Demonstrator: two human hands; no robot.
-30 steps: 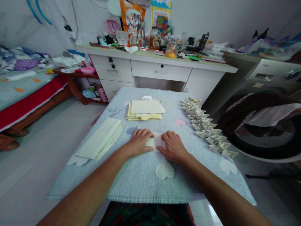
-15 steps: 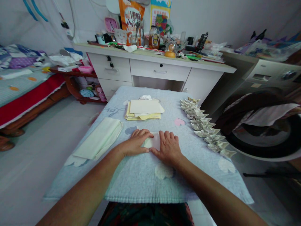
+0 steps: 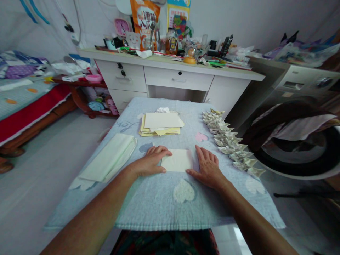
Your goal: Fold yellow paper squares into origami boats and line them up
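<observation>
A small cream rectangle of paper (image 3: 177, 161) lies flat on the cloth-covered table between my hands. My left hand (image 3: 153, 161) rests at its left edge, thumb and fingertips spread and touching the paper's corners. My right hand (image 3: 208, 166) lies open with fingers stretched out, its thumb by the lower right corner and the other fingers on the cloth beside the right edge. Beyond them sits a stack of cream and yellow paper sheets (image 3: 162, 122). To the left lies a folded pale green sheet (image 3: 108, 157).
Several folded paper boats (image 3: 228, 141) stand in a slanting row along the right of the table (image 3: 148, 209). Behind it is a white desk (image 3: 177, 79) crowded with jars and packets. A washing machine (image 3: 297, 85) with its door open holds laundry at the right.
My right hand has slid right off the paper, uncovering its right part. The left hand stays at the left edge. The whole view has shifted slightly.
</observation>
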